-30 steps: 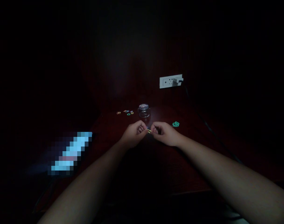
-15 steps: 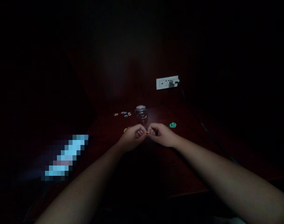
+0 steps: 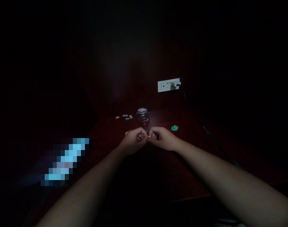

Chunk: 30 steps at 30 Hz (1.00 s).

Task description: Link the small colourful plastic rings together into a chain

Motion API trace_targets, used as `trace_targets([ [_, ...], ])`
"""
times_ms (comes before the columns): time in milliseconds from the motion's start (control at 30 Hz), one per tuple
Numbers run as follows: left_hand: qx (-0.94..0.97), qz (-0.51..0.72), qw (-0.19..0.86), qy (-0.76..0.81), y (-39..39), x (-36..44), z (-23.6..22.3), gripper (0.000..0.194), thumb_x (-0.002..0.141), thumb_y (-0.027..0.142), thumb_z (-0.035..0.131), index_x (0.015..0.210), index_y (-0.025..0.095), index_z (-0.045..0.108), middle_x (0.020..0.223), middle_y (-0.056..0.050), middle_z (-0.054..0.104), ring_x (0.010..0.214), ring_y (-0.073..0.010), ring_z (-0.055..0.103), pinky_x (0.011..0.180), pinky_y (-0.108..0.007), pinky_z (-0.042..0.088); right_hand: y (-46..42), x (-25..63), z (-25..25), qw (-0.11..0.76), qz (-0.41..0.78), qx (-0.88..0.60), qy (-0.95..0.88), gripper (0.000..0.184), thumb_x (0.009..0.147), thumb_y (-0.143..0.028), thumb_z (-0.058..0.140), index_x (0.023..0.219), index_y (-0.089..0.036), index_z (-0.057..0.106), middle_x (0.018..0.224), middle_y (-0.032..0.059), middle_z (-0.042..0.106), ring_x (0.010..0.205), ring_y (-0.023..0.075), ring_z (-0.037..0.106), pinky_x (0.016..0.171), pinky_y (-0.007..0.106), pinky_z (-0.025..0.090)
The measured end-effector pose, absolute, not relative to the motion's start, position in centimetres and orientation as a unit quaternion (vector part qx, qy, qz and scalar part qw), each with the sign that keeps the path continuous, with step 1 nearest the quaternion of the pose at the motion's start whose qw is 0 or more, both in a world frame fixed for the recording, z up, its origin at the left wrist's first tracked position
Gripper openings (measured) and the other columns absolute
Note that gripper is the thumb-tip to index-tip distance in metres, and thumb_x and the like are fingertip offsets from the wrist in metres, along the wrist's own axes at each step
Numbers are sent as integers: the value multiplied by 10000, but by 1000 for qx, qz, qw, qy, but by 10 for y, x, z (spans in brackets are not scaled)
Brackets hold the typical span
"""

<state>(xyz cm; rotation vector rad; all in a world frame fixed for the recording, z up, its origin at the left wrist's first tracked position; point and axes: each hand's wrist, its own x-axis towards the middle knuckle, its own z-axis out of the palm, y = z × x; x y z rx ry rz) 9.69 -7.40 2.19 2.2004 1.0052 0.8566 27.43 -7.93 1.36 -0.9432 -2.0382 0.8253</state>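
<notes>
My left hand [image 3: 135,141] and my right hand [image 3: 164,138] meet at their fingertips over the dark red table. Between them they pinch a small yellow band [image 3: 149,137], which looks like an elastic hair tie; the fingers hide most of it. Another yellow band [image 3: 126,133] lies partly hidden behind my left hand. Just beyond the hands stands a small clear jar [image 3: 143,116] with its lid on. To the right of my right hand lies a cluster of green bands [image 3: 174,128].
Several small coloured bands [image 3: 127,119] are scattered left of the jar. A lit screen [image 3: 68,160], blurred into blocks, sits at the left. On the back wall is a white socket [image 3: 165,85] with a plug [image 3: 175,84]; its cable [image 3: 204,127] runs down the right side.
Both hands stay together, fingertips pinched, with only a slight shift of the fingers. More of the yellow band shows between them. The whole view has shifted slightly.
</notes>
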Motion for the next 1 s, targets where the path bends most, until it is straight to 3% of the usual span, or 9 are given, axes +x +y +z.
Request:
trace_targets([
  [500, 822, 315, 284, 380, -76, 98, 25, 125, 737, 262, 546, 742, 138, 529, 615, 19, 519, 533, -60, 442, 485, -163, 362, -76, 277, 14, 374, 319, -356, -795, 29, 709, -144, 516, 727, -155, 497, 603, -34, 461, 535, 74, 407, 499, 195, 320],
  [1000, 831, 308, 238, 397, -74, 94, 24, 152, 745, 290, 537, 723, 141, 521, 619, 18, 533, 531, -63, 443, 475, -164, 349, -76, 277, 12, 357, 329, -343, -804, 98, 757, -228, 520, 702, -149, 500, 591, -30, 447, 545, 76, 391, 498, 196, 312],
])
